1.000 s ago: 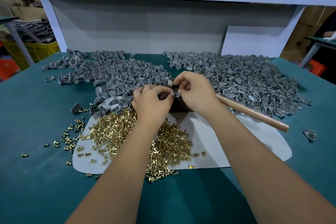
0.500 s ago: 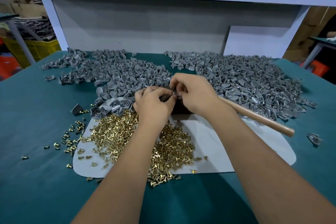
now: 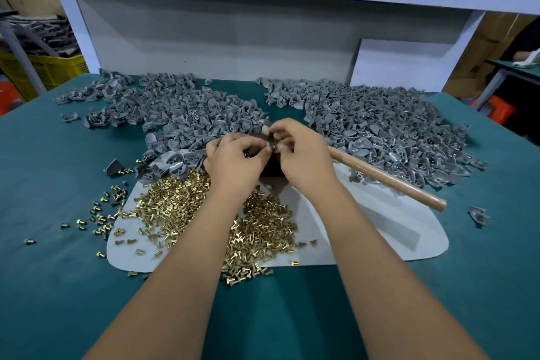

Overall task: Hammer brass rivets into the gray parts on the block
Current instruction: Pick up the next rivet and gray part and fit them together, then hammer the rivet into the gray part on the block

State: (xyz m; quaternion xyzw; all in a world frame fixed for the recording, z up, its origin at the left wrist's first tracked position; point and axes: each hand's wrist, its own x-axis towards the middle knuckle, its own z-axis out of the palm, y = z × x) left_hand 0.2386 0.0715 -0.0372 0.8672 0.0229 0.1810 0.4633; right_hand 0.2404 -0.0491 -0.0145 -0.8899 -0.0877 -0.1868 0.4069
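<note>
Since the earlier frames little has moved: both hands stay bunched together over the dark block, and the right hand's fingertips have drawn in slightly closer to the left's. The left hand (image 3: 236, 159) has its fingers curled, thumb and forefinger pinched on something small at the block; what it pinches is too small to tell. The right hand (image 3: 301, 152) is curled likewise, fingertips pinching a small gray part (image 3: 273, 143) right against the left hand's fingertips. The block (image 3: 270, 168) sits on the pale mat (image 3: 365, 237), mostly hidden beneath both hands.

The hammer's wooden handle (image 3: 388, 180) lies on the mat just beside the right wrist, slanting away to the right, its head hidden behind the hand. Brass rivets (image 3: 175, 204) are heaped on the mat under the forearms, with strays scattered over the teal worktop (image 3: 58, 272) to the left. Two wide heaps of gray parts lie behind the hands: one on the left (image 3: 175, 114), one on the right (image 3: 380, 126). A yellow crate (image 3: 49, 70) stands beyond the worktop's left edge.
</note>
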